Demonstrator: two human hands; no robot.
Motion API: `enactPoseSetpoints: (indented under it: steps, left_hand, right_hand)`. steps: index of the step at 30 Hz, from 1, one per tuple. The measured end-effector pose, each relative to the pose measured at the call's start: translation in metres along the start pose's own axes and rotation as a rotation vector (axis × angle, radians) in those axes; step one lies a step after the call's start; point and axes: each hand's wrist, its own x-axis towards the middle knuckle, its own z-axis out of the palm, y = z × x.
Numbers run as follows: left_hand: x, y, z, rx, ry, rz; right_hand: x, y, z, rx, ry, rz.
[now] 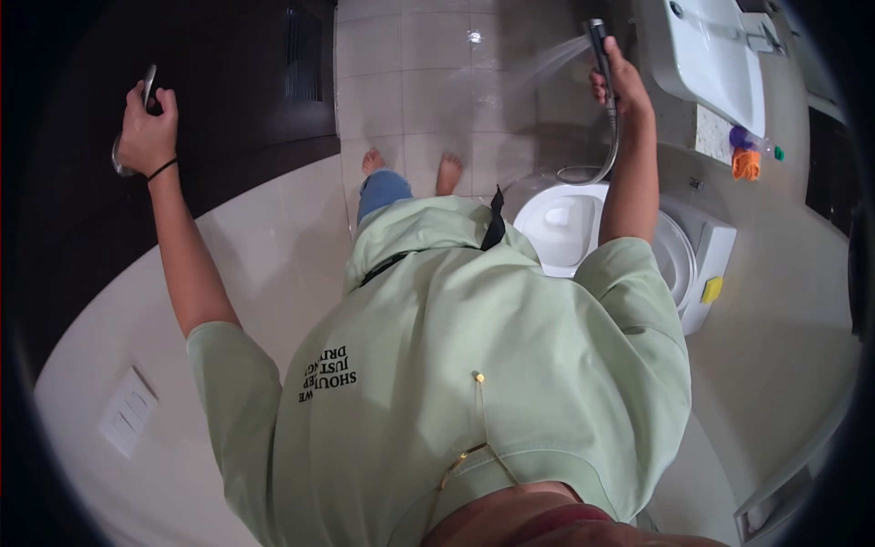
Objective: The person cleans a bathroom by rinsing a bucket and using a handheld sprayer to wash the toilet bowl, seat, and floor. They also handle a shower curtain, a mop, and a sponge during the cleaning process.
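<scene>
At the far left, my left hand (pixel 148 135) is closed around a metal door handle (pixel 149 80) on a dark door (pixel 228 100). My right hand (pixel 627 84), raised at the upper right, grips a slim dark handheld sprayer (pixel 598 44). A jet of water (pixel 558 58) fans out of it toward the left, over the tiled floor (pixel 433 100). From the sprayer's lower end a metal hose (pixel 612 150) curves down and loops above the toilet (pixel 531 219). The toilet lid is raised, and my right forearm covers part of the bowl.
My bare feet (pixel 448 173) stand on the tiles near the door. A white sink (pixel 715 77) juts out at the upper right, with an orange cloth (pixel 746 165) and a purple item (pixel 743 139) beside it. A yellow sponge (pixel 712 290) lies on the cistern. A switch plate (pixel 128 412) is at lower left.
</scene>
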Motion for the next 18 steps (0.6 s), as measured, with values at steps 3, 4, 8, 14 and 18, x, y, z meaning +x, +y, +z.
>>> enactPoseSetpoints:
  steps: [3, 4, 8, 14, 18]
  left_hand:
    - [0.000, 0.001, 0.001, -0.014, 0.007, 0.005]
    - [0.000, 0.000, 0.001, -0.008, 0.004, 0.003]
    - [0.001, 0.001, -0.001, -0.016, 0.000, 0.016]
    - [0.001, 0.004, -0.013, 0.001, -0.043, 0.001]
    - [0.002, 0.007, -0.017, -0.037, -0.120, -0.072]
  right_hand:
    - [0.006, -0.025, -0.001, -0.024, 0.111, -0.172]
    - [0.009, -0.033, 0.005, -0.044, 0.142, -0.180]
    - [0.033, -0.025, 0.010, -0.116, 0.150, -0.175]
    - [0.028, 0.002, 0.028, -0.253, -0.108, 0.097]
    - [0.025, 0.004, 0.016, -0.014, -0.013, -0.009]
